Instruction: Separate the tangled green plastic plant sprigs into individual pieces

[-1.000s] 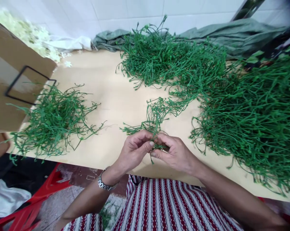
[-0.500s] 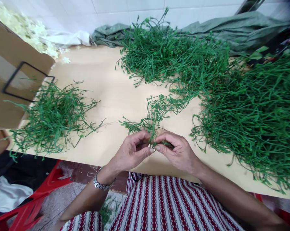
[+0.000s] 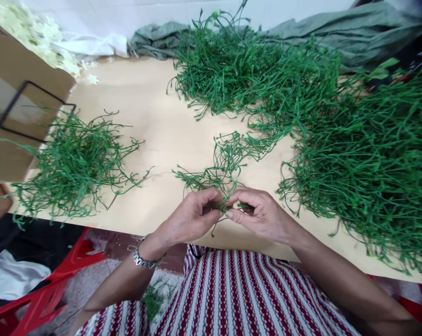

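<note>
Close together over the front of the table, my left hand (image 3: pixel 193 215) and my right hand (image 3: pixel 258 213) both pinch thin green artificial stems (image 3: pixel 224 203). The fingertips of the two hands nearly meet, and the exact joint between the stems is too small to make out. Just beyond my fingers lies a small loose cluster of the same stems (image 3: pixel 230 154). One stem end pokes down below my left thumb. A metal-band watch (image 3: pixel 144 255) sits on my left wrist.
A tangled stem pile (image 3: pixel 81 163) lies at left beside a cardboard box (image 3: pixel 18 154) with a black wire frame (image 3: pixel 25 135). Larger heaps of stems (image 3: pixel 368 172) cover the right and back. Green cloth (image 3: pixel 368 37) lies along the wall; white flowers (image 3: pixel 29 37) are at far left.
The stem that stood upright between my fingers now leans over, and an end shows below my left thumb. My hands stay together in nearly the same place; the view has shifted slightly.
</note>
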The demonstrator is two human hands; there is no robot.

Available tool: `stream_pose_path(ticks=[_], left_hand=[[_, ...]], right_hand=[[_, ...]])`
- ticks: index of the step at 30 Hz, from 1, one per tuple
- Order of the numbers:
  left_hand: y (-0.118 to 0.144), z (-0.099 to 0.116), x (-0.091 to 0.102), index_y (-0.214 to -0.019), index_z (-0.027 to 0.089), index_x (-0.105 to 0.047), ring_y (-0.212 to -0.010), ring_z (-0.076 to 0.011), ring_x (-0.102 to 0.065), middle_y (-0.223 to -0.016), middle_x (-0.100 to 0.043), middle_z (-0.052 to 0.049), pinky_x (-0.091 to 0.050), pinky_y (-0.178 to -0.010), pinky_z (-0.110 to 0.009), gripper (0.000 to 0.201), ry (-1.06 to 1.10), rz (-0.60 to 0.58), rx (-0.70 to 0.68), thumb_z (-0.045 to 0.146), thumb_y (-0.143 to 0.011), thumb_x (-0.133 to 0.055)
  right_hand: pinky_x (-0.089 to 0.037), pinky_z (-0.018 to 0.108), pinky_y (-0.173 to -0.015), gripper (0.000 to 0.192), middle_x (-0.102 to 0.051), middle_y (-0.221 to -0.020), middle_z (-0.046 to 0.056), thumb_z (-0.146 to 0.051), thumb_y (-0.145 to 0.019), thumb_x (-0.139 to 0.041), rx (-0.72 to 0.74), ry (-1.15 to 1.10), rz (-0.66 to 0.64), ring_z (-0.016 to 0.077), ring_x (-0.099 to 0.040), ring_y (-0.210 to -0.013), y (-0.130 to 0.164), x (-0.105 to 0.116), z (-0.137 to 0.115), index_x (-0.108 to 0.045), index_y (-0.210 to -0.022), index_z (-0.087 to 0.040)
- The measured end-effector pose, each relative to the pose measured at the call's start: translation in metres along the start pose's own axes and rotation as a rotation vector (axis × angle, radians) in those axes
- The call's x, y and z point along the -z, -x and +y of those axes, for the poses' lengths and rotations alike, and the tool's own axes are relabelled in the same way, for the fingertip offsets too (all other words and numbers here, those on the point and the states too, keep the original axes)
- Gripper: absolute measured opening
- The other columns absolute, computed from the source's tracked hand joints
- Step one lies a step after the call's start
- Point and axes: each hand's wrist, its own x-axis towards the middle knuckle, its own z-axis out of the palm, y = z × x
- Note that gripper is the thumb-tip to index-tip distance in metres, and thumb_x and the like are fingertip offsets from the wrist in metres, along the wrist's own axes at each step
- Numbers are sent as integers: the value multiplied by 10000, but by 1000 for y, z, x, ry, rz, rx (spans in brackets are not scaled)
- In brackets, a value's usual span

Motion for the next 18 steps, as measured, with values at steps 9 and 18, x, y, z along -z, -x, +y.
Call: stream_pose_path(ticks=[9, 18], left_hand=[[1, -3, -4, -681, 142, -477, -558, -71, -395, -615, -443, 41, -307, -512, -197, 90, -163, -36, -52, 139, -746, -539], [1, 13, -2, -695, 149, -534, -504, -103, -449, -561, -527, 14, -289, -487, -230, 88, -718, -155, -178, 100, -715, -464]], right_hand=[[-403, 239, -628, 76, -540, -716, 2, -104, -781, -542, 3, -141, -52, 113, -510, -691, 2, -1, 7, -566, -738, -162], [-352, 234, -584, 157, -497, -691, -3, -11, -716, -519, 55, 75, -132, 109, -467, -650, 4, 0, 5, -524, -661, -157]])
